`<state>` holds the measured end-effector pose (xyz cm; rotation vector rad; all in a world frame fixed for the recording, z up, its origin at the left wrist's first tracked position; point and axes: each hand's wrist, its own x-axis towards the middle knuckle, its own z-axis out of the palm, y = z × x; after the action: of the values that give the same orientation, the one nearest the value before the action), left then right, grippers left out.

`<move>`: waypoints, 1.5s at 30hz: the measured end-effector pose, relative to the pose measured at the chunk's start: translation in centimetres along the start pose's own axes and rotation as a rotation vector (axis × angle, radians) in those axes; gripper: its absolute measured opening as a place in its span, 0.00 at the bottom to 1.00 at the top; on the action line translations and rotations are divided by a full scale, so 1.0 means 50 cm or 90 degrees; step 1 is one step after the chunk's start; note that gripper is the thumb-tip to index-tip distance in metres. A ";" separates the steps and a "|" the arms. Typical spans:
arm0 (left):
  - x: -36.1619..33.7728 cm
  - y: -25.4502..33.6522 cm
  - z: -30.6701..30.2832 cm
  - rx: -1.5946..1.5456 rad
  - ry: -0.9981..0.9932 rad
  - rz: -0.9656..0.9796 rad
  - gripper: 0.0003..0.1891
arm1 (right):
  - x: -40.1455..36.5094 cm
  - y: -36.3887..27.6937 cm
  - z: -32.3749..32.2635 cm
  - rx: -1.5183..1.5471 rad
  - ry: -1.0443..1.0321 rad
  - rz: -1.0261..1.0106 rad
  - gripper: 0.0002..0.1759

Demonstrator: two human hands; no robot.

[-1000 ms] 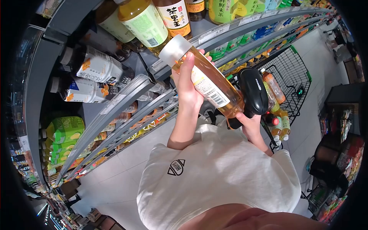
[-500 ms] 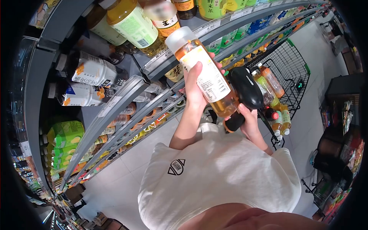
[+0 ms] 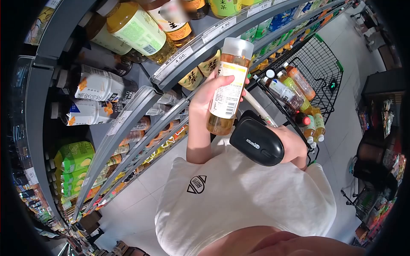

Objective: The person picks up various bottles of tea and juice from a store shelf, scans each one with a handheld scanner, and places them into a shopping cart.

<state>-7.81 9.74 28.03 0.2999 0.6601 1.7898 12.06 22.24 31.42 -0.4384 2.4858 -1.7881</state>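
Clasping an amber bottle (image 3: 228, 98), the left grip (image 3: 207, 93) holds it just beside the black scanner (image 3: 256, 143). The right grip (image 3: 293, 143) clutches the scanner, partly hidden behind it. A cart (image 3: 317, 57) stands beyond the scanner.

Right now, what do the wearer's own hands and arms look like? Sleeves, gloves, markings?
Left hand and right hand are ungloved; no watch or cable shows on either. The visible forearms are uncovered. The T-shirt is white, sleeves included, with a black outlined logo on the chest.
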 end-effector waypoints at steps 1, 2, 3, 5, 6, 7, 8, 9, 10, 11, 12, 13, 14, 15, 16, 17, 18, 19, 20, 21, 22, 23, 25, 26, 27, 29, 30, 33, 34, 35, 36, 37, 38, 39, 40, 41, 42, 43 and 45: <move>-0.003 0.000 -0.001 0.022 -0.003 -0.003 0.25 | 0.001 -0.001 0.000 0.000 0.000 0.000 0.36; -0.007 0.000 -0.002 0.043 -0.005 -0.007 0.26 | 0.001 -0.002 0.000 -0.004 0.001 0.021 0.36; -0.010 0.000 -0.003 0.043 -0.004 -0.007 0.26 | 0.001 -0.003 0.000 -0.008 0.003 0.042 0.37; -0.017 0.002 -0.003 0.071 -0.003 -0.037 0.30 | 0.001 -0.002 0.000 -0.014 -0.004 0.046 0.36; -0.021 0.002 -0.003 0.071 -0.004 -0.040 0.30 | 0.002 -0.003 -0.001 -0.023 -0.009 0.049 0.36; -0.024 0.002 -0.002 0.064 -0.018 -0.032 0.31 | 0.004 -0.004 -0.002 -0.022 -0.004 0.052 0.36; -0.026 0.001 -0.002 0.057 -0.035 -0.027 0.32 | 0.007 -0.006 -0.003 -0.008 -0.028 0.051 0.35; -0.030 -0.001 -0.001 0.058 -0.043 -0.039 0.32 | 0.008 -0.007 -0.003 0.006 -0.049 0.051 0.34; -0.037 -0.004 -0.002 0.039 -0.019 -0.017 0.33 | 0.009 -0.003 -0.001 0.006 -0.033 0.059 0.34; -0.041 -0.008 -0.004 0.020 0.004 0.004 0.34 | 0.010 0.004 0.004 0.014 -0.026 0.030 0.34; -0.040 -0.014 -0.010 0.013 -0.007 0.020 0.34 | 0.011 0.010 0.008 0.021 -0.018 0.003 0.33; -0.047 -0.016 0.001 0.005 0.025 0.043 0.32 | 0.013 0.015 0.011 0.019 -0.001 0.014 0.33; -0.047 -0.020 -0.004 0.008 0.034 0.052 0.30 | 0.018 0.020 0.015 0.026 0.048 -0.035 0.33; -0.045 -0.023 -0.009 0.011 0.043 0.061 0.29 | 0.021 0.020 0.019 0.030 0.096 -0.086 0.34; -0.045 -0.026 -0.001 0.007 0.060 0.073 0.28 | 0.023 0.017 0.023 0.037 0.146 -0.079 0.34; -0.044 -0.036 -0.010 0.056 0.076 0.117 0.25 | 0.024 0.016 0.026 0.032 0.163 -0.070 0.34; -0.046 -0.048 -0.004 0.081 0.150 0.127 0.24 | 0.023 0.017 0.030 0.069 0.186 -0.027 0.34; -0.045 -0.055 0.007 0.108 0.223 0.137 0.23 | 0.024 0.018 0.033 0.105 0.209 0.013 0.34; -0.039 -0.060 0.012 0.112 0.228 0.136 0.21 | 0.027 0.016 0.034 0.128 0.237 0.004 0.33; -0.031 -0.068 0.006 0.113 0.217 0.121 0.21 | 0.024 0.019 0.034 0.125 0.255 0.011 0.33; -0.022 -0.077 -0.008 0.127 0.194 0.102 0.20 | 0.019 0.027 0.033 0.119 0.233 0.014 0.33; -0.011 -0.085 -0.014 0.142 0.172 0.085 0.19 | 0.015 0.031 0.032 0.112 0.210 0.017 0.32; 0.012 -0.094 0.004 0.187 0.151 0.048 0.19 | 0.007 0.029 0.032 0.118 0.252 -0.015 0.32; 0.024 -0.102 0.004 0.163 0.169 0.016 0.21 | -0.001 0.027 0.031 0.123 0.265 -0.007 0.31; 0.037 -0.111 0.005 0.140 0.185 -0.015 0.23 | -0.009 0.027 0.030 0.127 0.279 0.001 0.31; 0.063 -0.135 0.030 0.118 0.199 -0.021 0.24 | -0.033 0.029 0.029 0.119 0.301 0.012 0.31; 0.075 -0.141 0.057 0.134 0.202 0.006 0.24 | -0.046 0.029 0.030 0.115 0.320 0.024 0.32; 0.123 -0.179 0.062 0.178 0.133 0.012 0.25 | -0.089 0.033 0.038 0.113 0.374 0.057 0.32; 0.135 -0.196 0.074 0.171 0.109 0.047 0.25 | -0.104 0.034 0.039 0.117 0.389 0.074 0.32; 0.151 -0.212 0.083 0.164 0.084 0.082 0.25 | -0.118 0.030 0.038 0.114 0.408 0.075 0.32; 0.178 -0.226 0.079 0.241 0.014 0.106 0.27 | -0.132 0.026 0.036 0.094 0.431 0.083 0.33; 0.197 -0.241 0.098 0.245 -0.001 0.096 0.27 | -0.146 0.022 0.033 0.073 0.454 0.090 0.33; 0.210 -0.262 0.124 0.278 -0.013 0.129 0.28 | -0.160 0.018 0.029 0.069 0.472 0.090 0.33; 0.223 -0.285 0.150 0.310 -0.025 0.163 0.29 | -0.175 0.013 0.024 0.048 0.504 0.081 0.34; 0.237 -0.309 0.174 0.304 -0.002 0.164 0.32 | -0.190 0.008 0.021 0.027 0.534 0.072 0.34; 0.259 -0.329 0.181 0.381 -0.075 0.172 0.33 | -0.208 0.004 0.018 0.023 0.549 0.072 0.34; 0.276 -0.358 0.191 0.410 -0.098 0.164 0.33 | -0.227 0.000 0.016 0.031 0.555 0.089 0.35; 0.293 -0.389 0.202 0.439 -0.119 0.157 0.33 | -0.245 -0.004 0.013 0.040 0.559 0.107 0.35; 0.331 -0.434 0.236 0.639 -0.239 0.328 0.30 | -0.276 -0.014 0.004 0.050 0.585 0.076 0.35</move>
<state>10.23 32.85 23.08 1.5521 1.2408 1.6505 25.45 25.41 30.27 0.6917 2.8007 -2.3843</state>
